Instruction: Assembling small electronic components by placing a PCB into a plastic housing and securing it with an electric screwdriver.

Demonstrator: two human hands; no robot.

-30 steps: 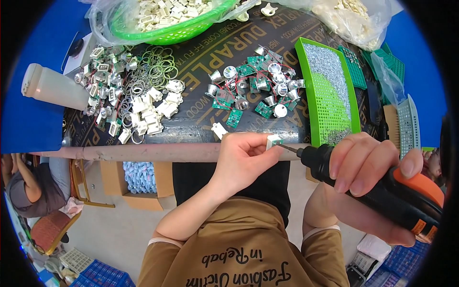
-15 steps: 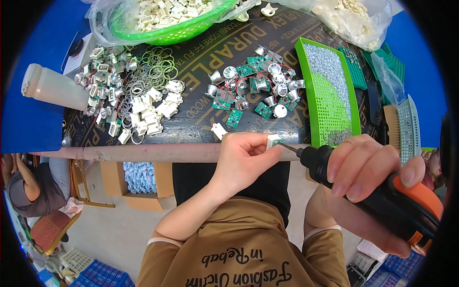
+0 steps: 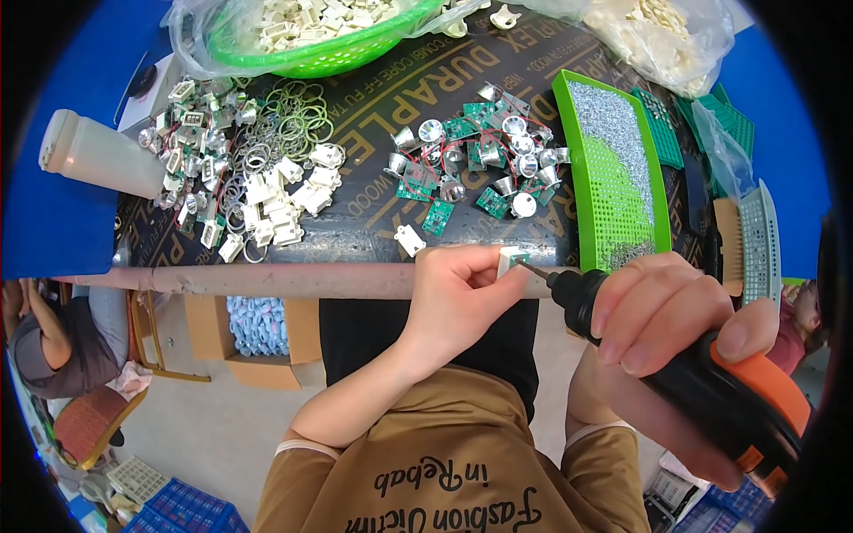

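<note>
A dark tabletop (image 3: pixel 373 222) carried heaps of small parts: white plastic clips (image 3: pixel 275 200), wire rings (image 3: pixel 298 111), green circuit boards with silver reflector cups (image 3: pixel 480 160), and a green perforated plastic tray of tiny screws (image 3: pixel 617 169). Just off its near edge, the left hand (image 3: pixel 458 298) pinched a small white plastic housing (image 3: pixel 514 259) between fingertips, while the right hand (image 3: pixel 666 315) gripped a black-and-orange electric screwdriver (image 3: pixel 702 391), its bit touching the housing. This looked like the screw-driving step; the next move would call for keeping the bit square to the screw.
</note>
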